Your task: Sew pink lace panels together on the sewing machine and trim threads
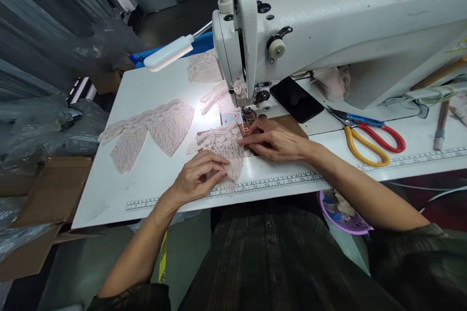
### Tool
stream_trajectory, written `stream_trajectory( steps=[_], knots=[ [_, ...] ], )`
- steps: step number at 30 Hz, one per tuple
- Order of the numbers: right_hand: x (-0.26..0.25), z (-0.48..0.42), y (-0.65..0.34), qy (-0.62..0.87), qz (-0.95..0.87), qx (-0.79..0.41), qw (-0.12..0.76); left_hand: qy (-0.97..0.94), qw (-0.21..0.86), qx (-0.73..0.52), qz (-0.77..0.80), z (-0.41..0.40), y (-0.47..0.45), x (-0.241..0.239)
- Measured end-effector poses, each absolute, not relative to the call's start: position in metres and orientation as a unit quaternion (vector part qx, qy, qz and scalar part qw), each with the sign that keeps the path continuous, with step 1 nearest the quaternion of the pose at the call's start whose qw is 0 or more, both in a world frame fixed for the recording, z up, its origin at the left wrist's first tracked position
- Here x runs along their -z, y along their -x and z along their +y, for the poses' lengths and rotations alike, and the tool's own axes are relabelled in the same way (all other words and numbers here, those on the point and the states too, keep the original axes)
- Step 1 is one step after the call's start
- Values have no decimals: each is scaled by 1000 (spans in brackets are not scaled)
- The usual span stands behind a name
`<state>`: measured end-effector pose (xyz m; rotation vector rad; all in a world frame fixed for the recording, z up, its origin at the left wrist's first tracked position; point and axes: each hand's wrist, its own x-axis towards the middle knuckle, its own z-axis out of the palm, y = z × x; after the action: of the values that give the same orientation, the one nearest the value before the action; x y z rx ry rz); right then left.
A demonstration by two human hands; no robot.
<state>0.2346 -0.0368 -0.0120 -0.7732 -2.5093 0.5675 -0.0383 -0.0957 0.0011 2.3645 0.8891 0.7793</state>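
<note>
A pale pink lace piece (222,143) lies on the table in front of the sewing machine's needle and presser foot (248,112). On its lower left part rests my left hand (202,175), thumb and fingertips closed together at the lace. At the upper right edge of the same piece is my right hand (273,140), fingers bent and the fingertips on the lace beside the presser foot. Whether the right fingers pinch the edge or only press it is hard to make out. Another lace piece (219,99) sits just behind the needle.
The white sewing machine (328,19) spans the right side. More lace (160,126) lies at left and another piece (202,67) behind. A black phone (297,99), blue-handled snips (359,117) and red-yellow scissors (365,148) are at right. A lamp (170,52) hangs above.
</note>
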Motion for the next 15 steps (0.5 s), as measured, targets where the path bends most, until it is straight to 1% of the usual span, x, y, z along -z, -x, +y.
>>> stream_trajectory(
  steps=[4, 7, 15],
  knots=[
    [10, -44, -232, 265, -924, -191, 200, -884, 223, -276, 304, -95, 39, 1],
    [13, -43, -231, 255, -931, -176, 194, -907, 179, -254, 283, -94, 38, -1],
    [10, -42, -230, 247, -934, -171, 191, -951, -33, -216, 220, -54, 16, -10]
  ],
)
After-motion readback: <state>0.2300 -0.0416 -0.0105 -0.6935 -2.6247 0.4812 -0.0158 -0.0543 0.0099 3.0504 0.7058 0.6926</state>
